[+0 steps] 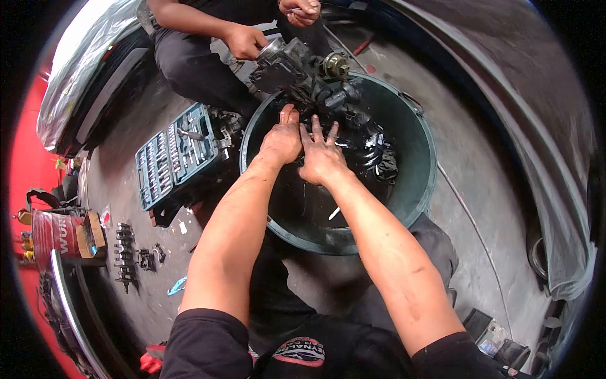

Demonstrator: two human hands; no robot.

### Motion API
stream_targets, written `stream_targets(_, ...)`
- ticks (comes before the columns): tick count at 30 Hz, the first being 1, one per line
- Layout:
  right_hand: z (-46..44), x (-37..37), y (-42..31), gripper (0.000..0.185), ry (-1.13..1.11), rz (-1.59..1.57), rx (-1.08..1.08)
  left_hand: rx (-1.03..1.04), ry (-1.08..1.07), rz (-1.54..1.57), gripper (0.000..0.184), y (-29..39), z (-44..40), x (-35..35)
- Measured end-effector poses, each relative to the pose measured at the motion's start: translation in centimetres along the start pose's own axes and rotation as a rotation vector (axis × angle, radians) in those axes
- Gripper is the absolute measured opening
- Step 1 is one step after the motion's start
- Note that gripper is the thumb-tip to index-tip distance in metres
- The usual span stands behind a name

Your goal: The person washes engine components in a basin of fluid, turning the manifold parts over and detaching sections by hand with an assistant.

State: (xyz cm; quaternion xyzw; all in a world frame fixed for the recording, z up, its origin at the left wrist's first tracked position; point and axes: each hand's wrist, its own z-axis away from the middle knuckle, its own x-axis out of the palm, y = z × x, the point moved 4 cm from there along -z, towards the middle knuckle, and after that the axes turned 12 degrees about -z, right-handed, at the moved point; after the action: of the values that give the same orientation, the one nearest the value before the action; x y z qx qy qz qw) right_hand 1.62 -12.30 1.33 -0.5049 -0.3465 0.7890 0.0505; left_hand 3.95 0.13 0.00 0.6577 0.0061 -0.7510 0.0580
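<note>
Both my hands reach into a large dark green tub (424, 189) holding dark liquid and black engine parts (379, 151). My left hand (282, 140) is on the left, fingers stretched forward and close together by the dark parts. Beside it, my right hand (323, 153) has its fingers spread, palm down over the blackened parts. What lies under the palms is hidden. Just beyond my fingertips, a greasy metal assembly (284, 66) with a brass-coloured round end (335, 65) rests over the far rim. A small white stick-like thing (334, 214) shows in the liquid.
A co-worker's hand (246, 42) touches the metal assembly; their other hand (300, 11) is raised. An open socket set (175, 155) lies left of the tub. A camshaft-like part (124, 252) is on the floor. A hose (473, 224) runs along the right. Plastic-covered cars stand on both sides.
</note>
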Motion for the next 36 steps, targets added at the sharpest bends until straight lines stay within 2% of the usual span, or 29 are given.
stream_targets(2,0.1,0.1,0.1,0.099,0.019,-0.022,-0.02,0.009,-0.005,0.001,0.055,0.0,0.0,-0.1)
stream_targets(9,0.1,0.1,0.0,0.098,0.028,-0.044,-0.007,0.021,0.014,-0.014,0.057,-0.3,-0.3,0.4)
stream_targets(12,0.1,0.5,0.0,0.11,0.045,0.035,0.006,0.037,0.032,-0.008,0.056,-0.4,-0.3,0.6)
stream_targets(21,-0.2,0.0,-0.4,0.104,0.095,0.093,-0.015,0.055,0.044,-0.014,0.056,-0.4,-0.2,0.4)
stream_targets(24,-0.2,-0.5,-0.5,0.1,0.092,0.07,-0.015,0.033,-0.008,0.01,0.058,0.0,0.1,-0.2)
stream_targets(30,-0.6,-1.2,-0.3,0.092,0.105,0.02,-0.02,0.028,0.018,-0.011,0.06,0.0,-0.1,0.0)
stream_targets(36,-0.8,-1.3,-0.1,0.093,0.091,0.025,-0.033,0.027,0.007,-0.013,0.06,-0.1,-0.1,0.1)
